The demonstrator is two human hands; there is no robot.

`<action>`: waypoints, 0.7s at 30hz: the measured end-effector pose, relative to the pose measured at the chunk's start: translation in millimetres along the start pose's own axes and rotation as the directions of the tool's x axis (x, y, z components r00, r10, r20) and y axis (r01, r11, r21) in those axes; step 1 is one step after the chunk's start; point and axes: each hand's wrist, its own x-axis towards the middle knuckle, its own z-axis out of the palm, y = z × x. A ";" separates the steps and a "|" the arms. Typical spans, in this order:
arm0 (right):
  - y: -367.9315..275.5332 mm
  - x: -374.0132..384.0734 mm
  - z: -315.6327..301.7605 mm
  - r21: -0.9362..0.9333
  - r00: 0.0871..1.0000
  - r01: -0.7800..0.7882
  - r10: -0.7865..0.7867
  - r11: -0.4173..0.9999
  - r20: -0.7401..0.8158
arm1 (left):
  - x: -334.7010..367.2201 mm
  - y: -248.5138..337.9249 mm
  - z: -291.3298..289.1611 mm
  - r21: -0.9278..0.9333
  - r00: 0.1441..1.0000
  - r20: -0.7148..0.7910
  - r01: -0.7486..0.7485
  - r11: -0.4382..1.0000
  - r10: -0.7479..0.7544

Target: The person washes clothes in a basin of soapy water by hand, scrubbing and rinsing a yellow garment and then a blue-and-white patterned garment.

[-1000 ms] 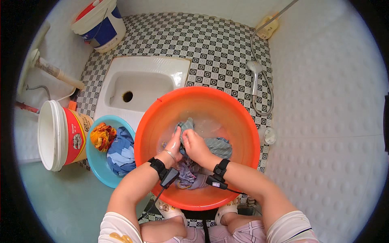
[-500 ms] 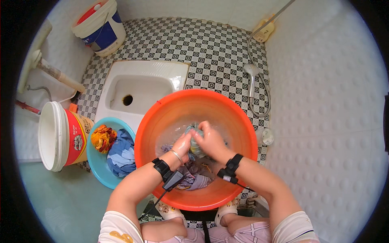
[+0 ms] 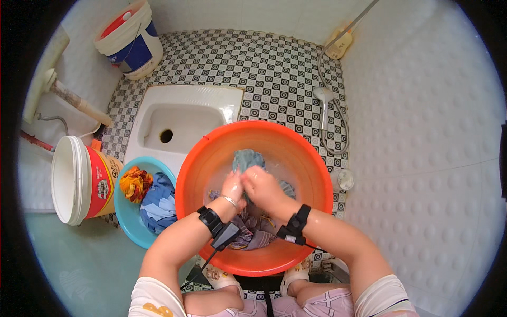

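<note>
Both my hands are inside a large orange basin point(image 3: 311, 158) that holds water and wet laundry. My left hand point(image 3: 232, 189) and my right hand point(image 3: 260, 187) press together, closed on a blue-grey wet cloth point(image 3: 249, 158). Part of this cloth bunches out beyond my knuckles, and more of it shows right of my right hand. Under my wrists lies a greyish-purple garment point(image 3: 256, 235) in the bottom of the basin. The exact finger grip is partly hidden where the hands meet.
Left of the basin stands a light-blue tub point(image 3: 124, 211) with orange and blue clothes. Beside it leans a white, red and yellow bucket point(image 3: 97, 182). A squat toilet point(image 3: 211, 100) lies behind. At right are a shower head point(image 3: 323, 98) with hose and a bottle point(image 3: 339, 45).
My hands have drawn closer together and shifted slightly toward me and left. More of the blue-grey cloth now shows beyond them.
</note>
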 end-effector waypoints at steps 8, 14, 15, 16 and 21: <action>-3.8 -15.5 -3.6 0.060 0.986 -0.164 0.162 0.985 0.044 | -15.6 16.4 2.0 0.315 0.989 0.141 -0.077 0.946 0.033; 48.5 -10.0 -58.9 0.267 0.840 -0.457 0.313 0.848 0.444 | -7.0 32.6 2.7 0.630 0.940 0.340 -0.245 0.737 0.022; 57.8 -13.5 -69.8 0.099 0.856 -0.378 0.308 0.920 0.414 | -12.5 38.2 6.2 0.691 0.860 0.509 -0.442 0.572 0.050; 66.1 -17.1 -76.8 -0.078 0.873 -0.289 0.297 0.954 0.387 | -20.3 40.6 11.1 0.713 0.862 0.504 -0.446 0.541 0.047; 64.6 -14.7 -82.5 0.499 0.822 -0.569 0.476 0.654 0.313 | -6.5 34.5 0.5 0.720 0.875 0.420 -0.159 0.676 -0.242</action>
